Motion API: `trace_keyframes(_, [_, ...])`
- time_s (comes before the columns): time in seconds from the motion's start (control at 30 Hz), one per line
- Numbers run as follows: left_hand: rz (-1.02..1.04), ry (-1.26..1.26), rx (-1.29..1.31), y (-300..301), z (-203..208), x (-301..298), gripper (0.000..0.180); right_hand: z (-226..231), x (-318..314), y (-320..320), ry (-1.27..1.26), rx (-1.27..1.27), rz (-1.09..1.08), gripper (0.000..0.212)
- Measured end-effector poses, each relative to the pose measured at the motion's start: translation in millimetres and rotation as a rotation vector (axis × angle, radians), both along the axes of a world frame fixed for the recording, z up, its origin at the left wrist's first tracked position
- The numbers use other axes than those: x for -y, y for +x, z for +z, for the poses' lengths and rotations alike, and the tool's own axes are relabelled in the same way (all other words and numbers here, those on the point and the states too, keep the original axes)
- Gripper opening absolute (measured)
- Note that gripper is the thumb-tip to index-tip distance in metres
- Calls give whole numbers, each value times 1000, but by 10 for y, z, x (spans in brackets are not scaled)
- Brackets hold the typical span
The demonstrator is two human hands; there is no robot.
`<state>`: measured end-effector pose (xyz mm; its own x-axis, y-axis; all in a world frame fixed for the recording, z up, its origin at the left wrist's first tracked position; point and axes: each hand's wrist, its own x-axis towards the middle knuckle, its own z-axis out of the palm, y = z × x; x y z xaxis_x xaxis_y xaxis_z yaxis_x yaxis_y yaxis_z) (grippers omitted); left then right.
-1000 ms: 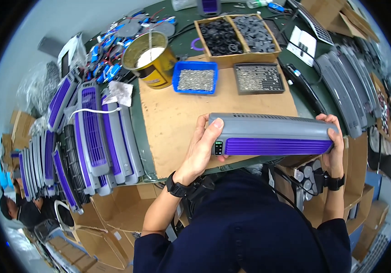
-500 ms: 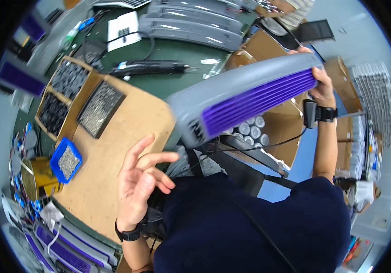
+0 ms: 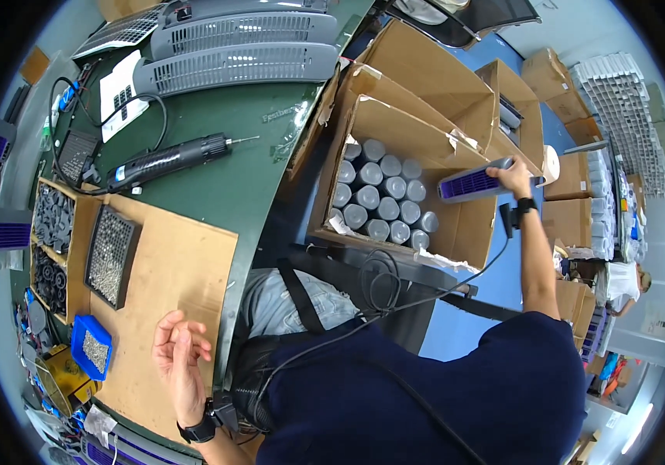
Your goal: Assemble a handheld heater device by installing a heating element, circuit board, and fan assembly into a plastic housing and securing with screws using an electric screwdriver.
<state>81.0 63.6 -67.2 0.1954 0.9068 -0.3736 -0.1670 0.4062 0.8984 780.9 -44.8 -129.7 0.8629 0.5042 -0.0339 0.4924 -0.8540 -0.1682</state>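
Your right hand [image 3: 515,177] has swung the grey-and-purple unit [image 3: 475,184] off the surface [image 3: 216,186], grip closed on it, over the carton [image 3: 468,232] at 2 o'clock; left hand [image 3: 180,360] now empty, fingers open, at 8.

- There is only one view, from a fisheye camera worn on the person's head, looking steeply down.
- It is turned to the person's right, so the green surface [image 3: 216,186] lies at upper left and the open cardboard box [image 3: 456,232] near the centre.
- The dark blue torso fills the lower edge, very near the lens.
- Straight edges bend toward the round black rim.
- No second view shares the scene.
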Motion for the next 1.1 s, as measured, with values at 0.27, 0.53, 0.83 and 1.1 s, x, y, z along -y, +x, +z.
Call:
trace_keyframes(0.27, [-54, -116, -194, 479, 23, 172, 29, -1853, 11, -163, -185, -69, -415, 78])
trace_keyframes(0.53, [9, -189, -308, 840, 33, 46, 27, -2984, 85, -141, -68, -163, -552, 84])
trace_keyframes(0.83, [31, -216, -314, 1001, 8, -53, 24, -4255, 475, 296, -206, -223, -502, 63])
trace_keyframes(1.1, [-64, -201, -235, 876, 35, 171, 25, -2579, -1069, -218, 686, 130, 234, 31])
